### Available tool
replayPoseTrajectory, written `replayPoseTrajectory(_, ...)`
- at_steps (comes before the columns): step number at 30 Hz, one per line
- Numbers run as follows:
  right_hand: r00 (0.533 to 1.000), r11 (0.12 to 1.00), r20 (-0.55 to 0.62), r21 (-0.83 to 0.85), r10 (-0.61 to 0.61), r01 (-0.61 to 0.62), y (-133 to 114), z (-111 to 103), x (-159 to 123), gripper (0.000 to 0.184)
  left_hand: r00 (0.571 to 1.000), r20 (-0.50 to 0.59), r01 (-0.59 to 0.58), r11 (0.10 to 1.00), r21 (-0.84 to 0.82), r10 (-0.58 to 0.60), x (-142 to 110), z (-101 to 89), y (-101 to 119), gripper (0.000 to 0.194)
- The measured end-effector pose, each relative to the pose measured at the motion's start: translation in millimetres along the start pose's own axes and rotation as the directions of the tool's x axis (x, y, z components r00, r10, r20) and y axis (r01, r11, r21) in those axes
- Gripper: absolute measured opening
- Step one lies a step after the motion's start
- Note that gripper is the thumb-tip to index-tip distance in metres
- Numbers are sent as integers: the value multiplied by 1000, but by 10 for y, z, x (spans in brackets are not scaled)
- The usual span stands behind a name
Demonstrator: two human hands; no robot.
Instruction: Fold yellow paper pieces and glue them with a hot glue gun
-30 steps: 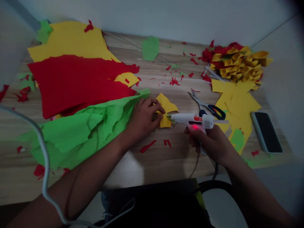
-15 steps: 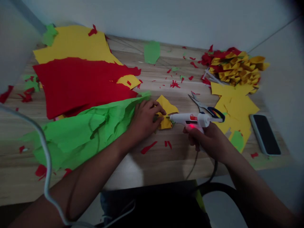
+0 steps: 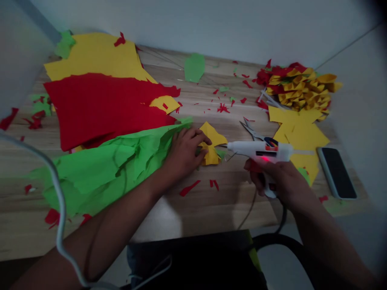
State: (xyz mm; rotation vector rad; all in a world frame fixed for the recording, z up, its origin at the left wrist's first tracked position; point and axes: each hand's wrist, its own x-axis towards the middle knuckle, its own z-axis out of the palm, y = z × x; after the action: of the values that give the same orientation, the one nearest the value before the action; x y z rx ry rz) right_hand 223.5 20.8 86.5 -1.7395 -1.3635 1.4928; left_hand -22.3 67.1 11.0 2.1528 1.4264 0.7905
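A white hot glue gun (image 3: 256,150) with a red glow on its side is in my right hand (image 3: 284,181), fingers wrapped round the handle. Its nozzle points left, close to the right edge of a small cut and folded yellow paper piece (image 3: 213,139). My left hand (image 3: 187,151) rests on the table at that paper's left side, its bent fingers and thumb closed on the edge. Part of the paper is hidden under those fingers. Crumpled green paper (image 3: 99,173) lies against my left wrist.
Red paper (image 3: 87,108) and yellow sheets (image 3: 102,52) cover the far left. Scissors (image 3: 255,133) lie behind the glue gun. A heap of folded yellow paper pieces (image 3: 305,90) and a phone (image 3: 337,173) are on the right. A white cable (image 3: 59,189) crosses the left front.
My right hand has drawn the glue gun to the right, and its nozzle is farther from the middle of the yellow paper. My left hand has stayed in place.
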Motion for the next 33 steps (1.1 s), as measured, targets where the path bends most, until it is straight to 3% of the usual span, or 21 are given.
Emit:
replayPoseTrajectory(5, 999, 918, 48, 397, -8, -12, 217, 42, -32, 43, 998, -56, 0, 998, -58, -3, 19, -16, 25, 17)
replayPoseTrajectory(7, 996, 863, 80, 506, -42, -5, 245, 107, -40, 41, 982, -186, -8, 994, -108, -12, 20, -67, 66, 14)
replayPoseTrajectory(10, 990, 845, 16, 523, -143, 114, 193, 249, -61, 35, 936, -351, -76, 971, -225, -8, -8, -202, 170, 40)
replayPoseTrajectory(11, 981, 854, -35, 487, -191, 183, 157, 308, -68, 34, 941, -338, -121, 955, -270, 23, -24, -253, 213, 44)
replayPoseTrajectory(13, 944, 885, -152, 329, -294, 329, 67, 438, -76, 37, 968, -213, -205, 915, -347, 135, -59, -340, 302, 46)
replayPoseTrajectory(16, 851, 880, -225, -82, -474, 468, -77, 652, -61, 39, 968, -95, -252, 896, -366, 234, -105, -402, 420, 46)
replayPoseTrajectory(20, 718, 709, -172, -423, -674, 564, -227, 891, -29, 53, 952, -264, -229, 931, -285, 154, -134, -391, 498, 45)
replayPoseTrajectory(24, 678, 657, -127, -427, -724, 621, -205, 890, -22, 60, 935, -355, -165, 908, -386, 19, -110, -357, 388, 38)
replayPoseTrajectory(26, 659, 699, -263, -413, -705, 583, -90, 777, 11, 47, 908, -416, -160, 872, -462, -53, -84, -313, 267, 42)
replayPoseTrajectory(28, 623, 769, -459, -464, -634, 441, 68, 648, 84, 26, 870, -484, -205, 821, -533, -97, -55, -249, 148, 44)
replayPoseTrajectory(29, 652, 788, -469, -502, -595, 357, 146, 598, 132, 18, 855, -508, -230, 798, -557, -108, -43, -215, 102, 45)
replayPoseTrajectory(30, 718, 780, -408, -548, -565, 302, 216, 566, 183, 15, 842, -526, -247, 777, -579, -124, -34, -183, 69, 45)
replayPoseTrajectory(33, 792, 711, -306, -669, -528, 215, 342, 575, 314, 25, 838, -517, -242, 729, -641, -177, -27, -114, 37, 45)
